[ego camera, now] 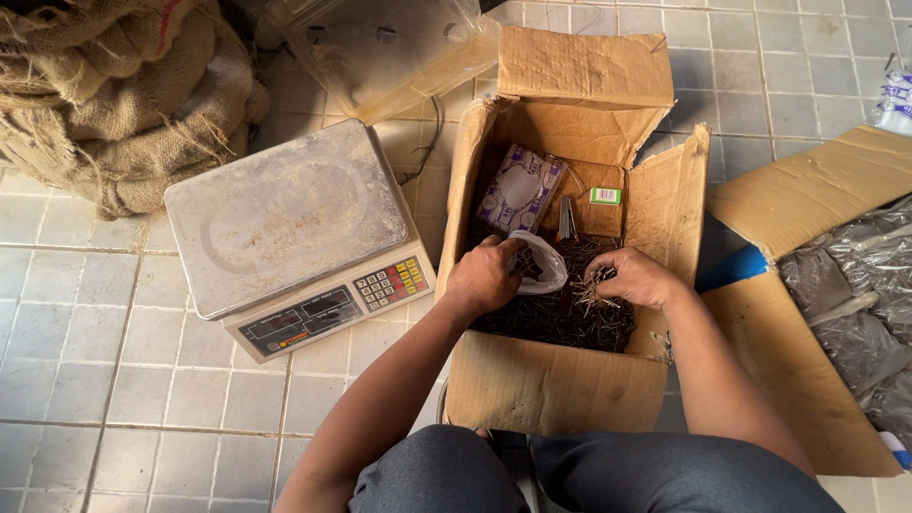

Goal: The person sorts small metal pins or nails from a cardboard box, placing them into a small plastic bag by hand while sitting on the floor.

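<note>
Both hands were down inside an open cardboard box (560, 380) that sat on the tiled floor (114, 399) between the person's knees. The left hand (484, 275) was closed in a pinch on the edge of a small clear plastic bag (543, 261), thumb and fingers curled around its rim so the mouth of the bag gaped toward three o'clock. The right hand (635, 277), just at three o'clock from the bag, was curled shut around a bunch of thin dark nails (591, 285), whose points stuck out from between the fingers toward the bag. Under both hands lay a dark heap of loose nails (560, 323) covering the bottom of the box.

At twelve o'clock from the left hand, leaning against the far wall of the box, stood a purple and white packet (520, 193). Beside it at three o'clock were a few upright metal pieces (566, 217), too small to tell apart, and a small green and white carton (605, 196).

At nine o'clock from the box, close beside it, a digital weighing scale (285, 228) with a worn metal pan and a keypad rested on the floor. At eleven o'clock from the scale lay a pile of burlap sacks (114, 95). At three o'clock from the box, flattened cardboard (807, 190) carried filled clear plastic bags (855, 294).
</note>
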